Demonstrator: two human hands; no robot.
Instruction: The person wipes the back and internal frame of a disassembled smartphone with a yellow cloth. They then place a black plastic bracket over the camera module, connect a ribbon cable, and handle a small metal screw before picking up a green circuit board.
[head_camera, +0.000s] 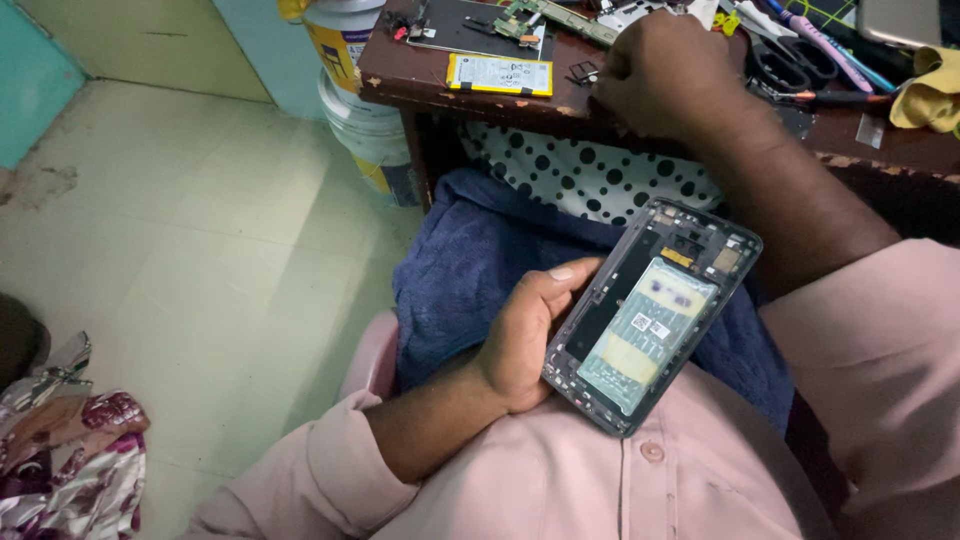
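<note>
My left hand (525, 335) grips an opened dark phone frame (650, 315) against my chest, thumb on its left edge. A pale battery lies inside the frame. My right hand (665, 70) rests on the edge of the dark wooden table (480, 95), fingers curled among small parts; what it pinches cannot be made out. A loose white and yellow battery (500, 75) lies on the table left of that hand. A green circuit board (535, 22) sits behind it on a dark mat.
Scissors (790, 60), pens and a yellow cloth (930, 95) crowd the table's right side. Stacked white and yellow buckets (365, 110) stand left of the table. A blue towel (480, 260) covers my lap. Patterned fabric (70, 450) lies on the tiled floor at bottom left.
</note>
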